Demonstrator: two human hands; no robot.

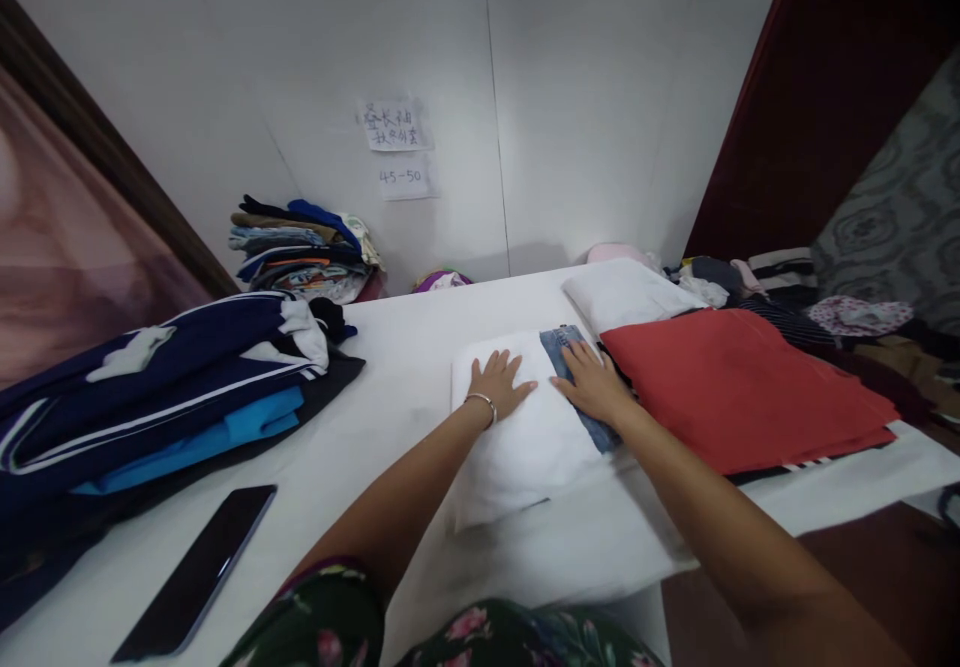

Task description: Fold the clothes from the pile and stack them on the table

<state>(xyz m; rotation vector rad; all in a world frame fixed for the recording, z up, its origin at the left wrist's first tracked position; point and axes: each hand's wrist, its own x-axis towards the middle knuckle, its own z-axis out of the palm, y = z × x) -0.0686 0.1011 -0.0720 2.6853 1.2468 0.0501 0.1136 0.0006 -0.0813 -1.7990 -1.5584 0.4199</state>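
Note:
A folded white garment (pixel 525 457) with a strip of blue denim (pixel 561 339) along its right side lies on the white-covered table. My left hand (pixel 500 385) rests flat on the white cloth, fingers spread, a silver bangle at the wrist. Pressed on the denim strip is my right hand (pixel 591 379), its fingers also apart. Neither hand grips anything. Just right of the garment sits a folded red garment (pixel 742 387), with a folded white one (pixel 634 292) behind it.
Navy striped clothes (pixel 172 377) are heaped at the left, near a black phone (pixel 199 572) on the table (pixel 337 467). A tall stack of folded clothes (pixel 300 252) stands at the back left. More loose clothes (pixel 859 315) lie at the far right. Paper signs (pixel 397 125) hang on the wall.

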